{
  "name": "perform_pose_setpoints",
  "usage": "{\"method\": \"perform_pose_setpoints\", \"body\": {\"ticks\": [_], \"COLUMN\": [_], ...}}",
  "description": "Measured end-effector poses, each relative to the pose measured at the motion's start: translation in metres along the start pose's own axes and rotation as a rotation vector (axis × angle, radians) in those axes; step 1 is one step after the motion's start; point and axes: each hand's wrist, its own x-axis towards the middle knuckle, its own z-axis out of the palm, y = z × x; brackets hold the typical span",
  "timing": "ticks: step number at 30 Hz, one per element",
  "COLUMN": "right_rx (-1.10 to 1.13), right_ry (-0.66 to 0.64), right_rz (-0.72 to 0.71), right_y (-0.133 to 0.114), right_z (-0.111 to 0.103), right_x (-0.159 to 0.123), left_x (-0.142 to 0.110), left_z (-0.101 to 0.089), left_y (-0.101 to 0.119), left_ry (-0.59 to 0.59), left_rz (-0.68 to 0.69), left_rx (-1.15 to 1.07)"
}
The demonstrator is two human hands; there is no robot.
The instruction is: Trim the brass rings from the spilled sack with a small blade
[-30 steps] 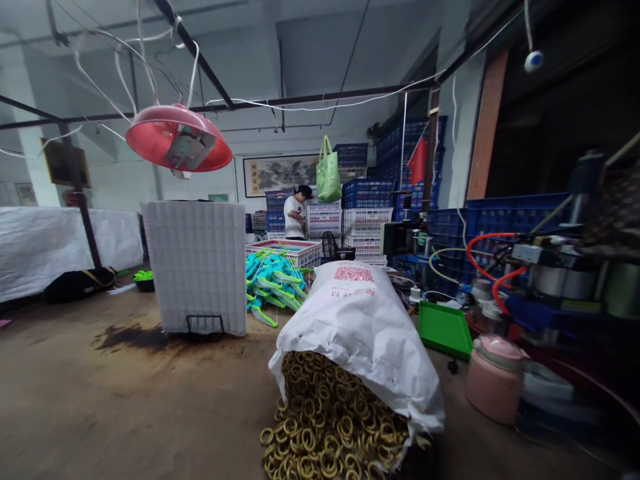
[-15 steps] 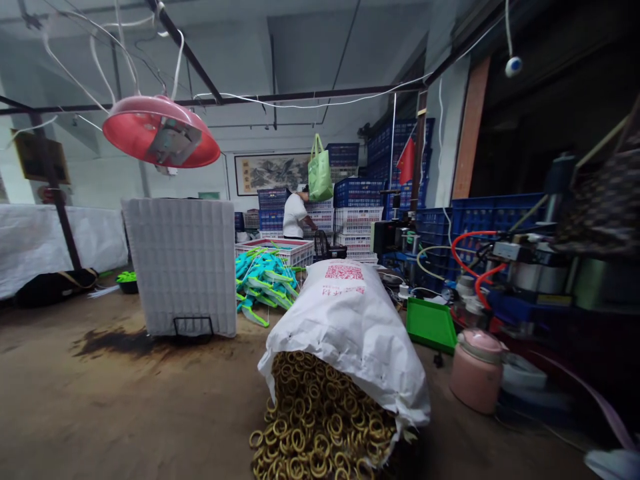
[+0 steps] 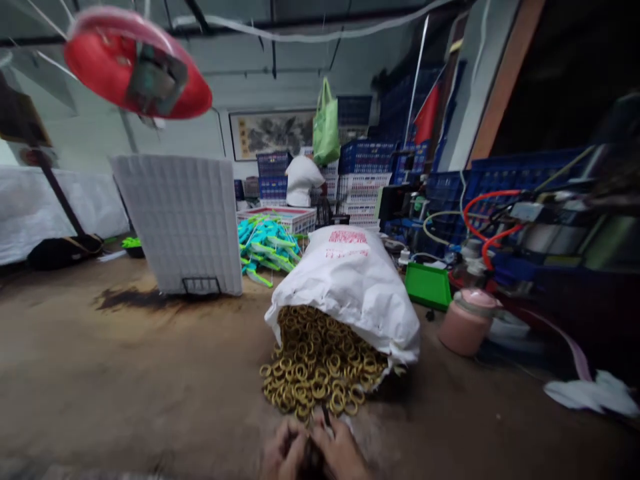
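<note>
A white woven sack (image 3: pixel 350 287) lies on its side on the table, mouth towards me. Brass-coloured rings (image 3: pixel 320 363) spill out of it in a heap. Just in front of the heap, at the bottom of the view, are both my hands, close together. My left hand (image 3: pixel 284 450) has its fingers curled inwards; what they grip, if anything, is hidden and blurred. My right hand (image 3: pixel 341 450) is closed on a small dark, thin piece (image 3: pixel 326 416) that sticks up past the fingers, its kind too blurred to tell.
A white padded panel (image 3: pixel 180 227) stands at left beside blue-green plastic pieces (image 3: pixel 267 243). At right are a green tray (image 3: pixel 427 285), a pink canister (image 3: pixel 467 323) and machinery with red hoses (image 3: pixel 493 220). A red lamp (image 3: pixel 135 63) hangs overhead. A person in white (image 3: pixel 303 180) is at the back.
My view has tilted down, so the sack and table appear higher. Both my hands have come into view in front of the rings. The person at the back has shifted posture.
</note>
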Motion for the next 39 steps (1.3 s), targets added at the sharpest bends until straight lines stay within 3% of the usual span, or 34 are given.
{"method": "perform_pose_setpoints", "body": {"ticks": [2, 7, 12, 21, 26, 31, 39], "right_rx": [0.136, 0.287, 0.282, 0.240, -0.059, -0.571, -0.751], "right_ry": [0.004, -0.082, -0.107, -0.134, -0.056, -0.140, -0.209], "right_rz": [0.058, 0.056, 0.091, 0.022, -0.063, -0.202, -0.176], "right_y": [-0.002, -0.013, -0.020, -0.024, -0.024, -0.019, -0.018], "right_z": [0.003, 0.003, 0.003, -0.001, -0.003, -0.002, 0.001], "right_x": [-0.001, -0.007, -0.011, -0.010, -0.013, -0.021, -0.021], "left_x": [-0.004, -0.013, -0.016, -0.017, -0.019, -0.020, -0.023], "left_z": [0.000, -0.004, -0.008, -0.009, -0.007, -0.005, -0.005], "left_y": [0.002, 0.010, 0.009, 0.012, 0.012, 0.015, 0.019], "left_ry": [-0.008, -0.067, -0.078, -0.122, -0.082, -0.055, -0.067], "left_rz": [0.070, -0.117, -0.138, -0.183, -0.149, -0.121, -0.119], "left_rx": [-0.031, -0.093, -0.218, -0.190, -0.201, -0.135, -0.146]}}
